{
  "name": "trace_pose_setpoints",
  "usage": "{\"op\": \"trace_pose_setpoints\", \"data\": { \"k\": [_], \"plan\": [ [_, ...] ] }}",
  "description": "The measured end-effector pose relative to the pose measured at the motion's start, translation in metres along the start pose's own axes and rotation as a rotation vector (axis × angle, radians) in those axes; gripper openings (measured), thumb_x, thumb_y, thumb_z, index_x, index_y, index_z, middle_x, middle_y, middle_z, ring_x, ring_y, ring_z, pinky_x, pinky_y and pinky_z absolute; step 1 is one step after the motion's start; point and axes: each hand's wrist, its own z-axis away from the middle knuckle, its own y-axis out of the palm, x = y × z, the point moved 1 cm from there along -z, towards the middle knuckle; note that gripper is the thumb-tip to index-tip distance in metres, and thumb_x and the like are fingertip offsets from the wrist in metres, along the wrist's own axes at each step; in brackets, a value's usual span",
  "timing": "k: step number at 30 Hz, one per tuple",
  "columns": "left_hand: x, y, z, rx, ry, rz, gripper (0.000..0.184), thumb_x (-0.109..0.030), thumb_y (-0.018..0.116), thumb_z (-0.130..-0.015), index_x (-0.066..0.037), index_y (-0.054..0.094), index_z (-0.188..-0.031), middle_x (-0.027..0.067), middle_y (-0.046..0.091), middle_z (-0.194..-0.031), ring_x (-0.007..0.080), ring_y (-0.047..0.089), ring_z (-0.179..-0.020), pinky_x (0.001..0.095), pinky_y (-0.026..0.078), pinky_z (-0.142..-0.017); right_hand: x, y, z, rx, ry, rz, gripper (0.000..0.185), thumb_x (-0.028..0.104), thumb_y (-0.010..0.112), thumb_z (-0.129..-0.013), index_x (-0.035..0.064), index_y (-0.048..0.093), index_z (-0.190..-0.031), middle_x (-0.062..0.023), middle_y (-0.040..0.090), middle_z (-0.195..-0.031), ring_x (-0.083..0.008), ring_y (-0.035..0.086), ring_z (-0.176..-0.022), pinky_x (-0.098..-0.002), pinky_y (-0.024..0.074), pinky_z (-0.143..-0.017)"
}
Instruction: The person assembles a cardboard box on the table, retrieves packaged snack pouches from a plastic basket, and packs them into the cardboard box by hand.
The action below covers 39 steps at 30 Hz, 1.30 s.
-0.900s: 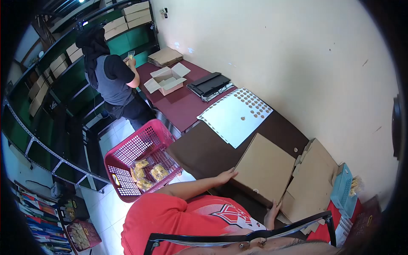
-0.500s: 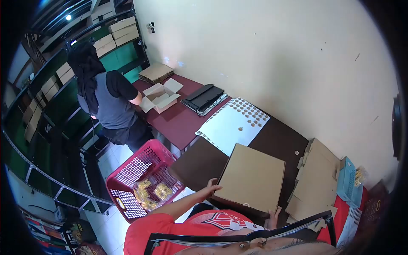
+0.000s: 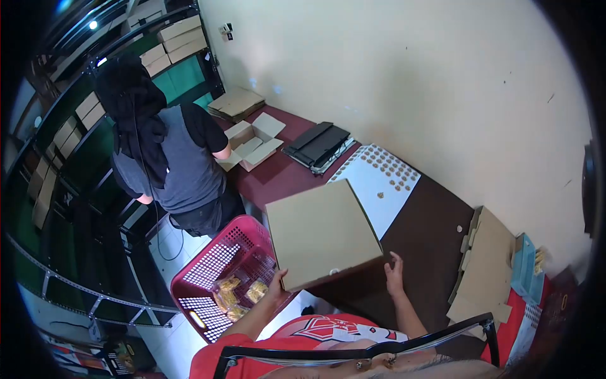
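Observation:
A closed flat cardboard box (image 3: 322, 230) is tilted over the front left part of the dark table. My left hand (image 3: 276, 284) grips its near left corner, thumb on the lid and the other fingers hidden. Beside the box's near right corner, my right hand (image 3: 394, 273) has its fingers apart, with a small gap to the cardboard. Just left of the box is a pink plastic basket (image 3: 192, 271), with several clear packs of yellowish pieces (image 3: 227, 295) inside.
A white sheet with rows of small round stickers (image 3: 385, 196) lies behind the box. Flattened cardboard (image 3: 486, 271) and a blue basket (image 3: 522, 271) sit at right. A person in black and grey (image 3: 177, 151) stands by an open carton (image 3: 255, 148) at far left.
The box has moved left toward the basket, with my left hand on it. My right hand has come off its near right corner. The other person has shifted slightly in view.

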Motion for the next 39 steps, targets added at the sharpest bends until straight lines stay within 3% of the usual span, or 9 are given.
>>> {"op": "trace_pose_setpoints", "data": {
  "k": [3, 6, 7, 22, 24, 26, 28, 31, 39],
  "plan": [
    [-0.021, -0.025, -0.014, -0.168, 0.271, -0.127, 0.054, -0.038, 0.056, -0.085, -0.009, 0.046, -0.13, 0.0097, 0.055, -0.124, 0.0263, 0.052, -0.115, 0.0453, 0.041, -0.099, -0.028, 0.014, 0.019, -0.195, 0.205, 0.412, 0.053, 0.033, 0.057, -0.09, 0.0089, 0.041, -0.134, -0.016, 0.034, -0.143, -0.0352, 0.027, -0.135, -0.0462, 0.0217, -0.112],
    [-0.038, -0.058, -0.039, -0.128, 0.304, 0.061, 0.053, -0.033, 0.059, -0.085, -0.012, 0.04, -0.131, 0.0095, 0.052, -0.124, 0.0264, 0.05, -0.117, 0.0457, 0.041, -0.099, -0.041, 0.015, 0.054, -0.054, 0.33, 0.797, 0.057, 0.036, 0.058, -0.089, 0.0107, 0.04, -0.137, -0.0158, 0.028, -0.148, -0.0362, 0.02, -0.139, -0.0519, 0.0147, -0.113],
    [-0.043, -0.06, -0.046, -0.106, 0.329, 0.095, 0.053, -0.031, 0.059, -0.085, -0.017, 0.037, -0.131, 0.008, 0.05, -0.124, 0.0275, 0.049, -0.118, 0.048, 0.042, -0.097, -0.05, 0.015, 0.064, -0.06, 0.176, 0.848, 0.059, 0.037, 0.058, -0.088, 0.0111, 0.04, -0.138, -0.0147, 0.025, -0.15, -0.0346, 0.015, -0.142, -0.0547, 0.0091, -0.114],
    [-0.084, -0.036, -0.08, -0.269, 0.262, -0.112, 0.058, -0.051, 0.045, -0.091, -0.007, 0.047, -0.13, 0.0089, 0.055, -0.125, 0.0262, 0.054, -0.114, 0.0403, 0.045, -0.093, -0.067, 0.011, 0.067, -0.054, 0.137, 0.863, 0.058, 0.037, 0.059, -0.086, 0.0141, 0.042, -0.137, -0.012, 0.028, -0.149, -0.0321, 0.019, -0.141, -0.0528, 0.0109, -0.114],
    [-0.102, -0.068, -0.092, -0.229, 0.249, -0.131, 0.055, -0.048, 0.042, -0.095, -0.005, 0.046, -0.13, 0.0114, 0.053, -0.127, 0.0272, 0.053, -0.114, 0.0418, 0.044, -0.094, -0.062, 0.011, 0.066, -0.044, 0.126, 0.85, 0.058, 0.038, 0.059, -0.086, 0.0142, 0.043, -0.136, -0.012, 0.029, -0.149, -0.0322, 0.02, -0.14, -0.0536, 0.0119, -0.114],
    [-0.099, -0.133, -0.159, -0.295, 0.499, -0.676, 0.051, -0.039, 0.037, -0.099, 0.002, 0.043, -0.129, 0.0164, 0.052, -0.125, 0.0294, 0.053, -0.111, 0.0446, 0.046, -0.092, -0.063, -0.007, 0.067, -0.056, 0.122, 0.891, 0.058, 0.04, 0.057, -0.086, 0.0147, 0.043, -0.137, -0.0119, 0.029, -0.149, -0.0321, 0.02, -0.14, -0.0539, 0.0125, -0.113],
    [-0.117, -0.05, -0.129, -0.213, 0.35, -0.4, 0.047, -0.032, 0.032, -0.1, 0.004, 0.038, -0.13, 0.0179, 0.051, -0.125, 0.0342, 0.054, -0.11, 0.0482, 0.049, -0.088, -0.064, -0.001, 0.07, -0.064, 0.13, 0.901, 0.059, 0.043, 0.055, -0.087, 0.0156, 0.042, -0.137, -0.0117, 0.029, -0.149, -0.0318, 0.02, -0.14, -0.0539, 0.0126, -0.113],
    [-0.127, -0.094, -0.16, -0.168, 0.381, -0.557, 0.053, -0.034, 0.048, -0.096, 0.009, 0.043, -0.128, 0.0214, 0.049, -0.13, 0.0292, 0.058, -0.106, 0.0405, 0.049, -0.087, -0.062, -0.003, 0.09, -0.067, 0.186, 0.893, 0.059, 0.045, 0.053, -0.088, 0.0165, 0.042, -0.138, -0.0111, 0.028, -0.149, -0.0313, 0.019, -0.141, -0.0537, 0.0123, -0.114],
    [-0.151, -0.076, -0.184, -0.248, 0.516, -0.858, 0.053, -0.032, 0.052, -0.094, 0.01, 0.045, -0.126, 0.0223, 0.048, -0.131, 0.0299, 0.055, -0.11, 0.041, 0.046, -0.091, -0.067, -0.003, 0.074, -0.07, 0.173, 0.821, 0.059, 0.049, 0.049, -0.089, 0.0182, 0.04, -0.14, -0.0095, 0.024, -0.152, -0.0296, 0.014, -0.143, -0.0527, 0.0115, -0.114]
  ]
}}
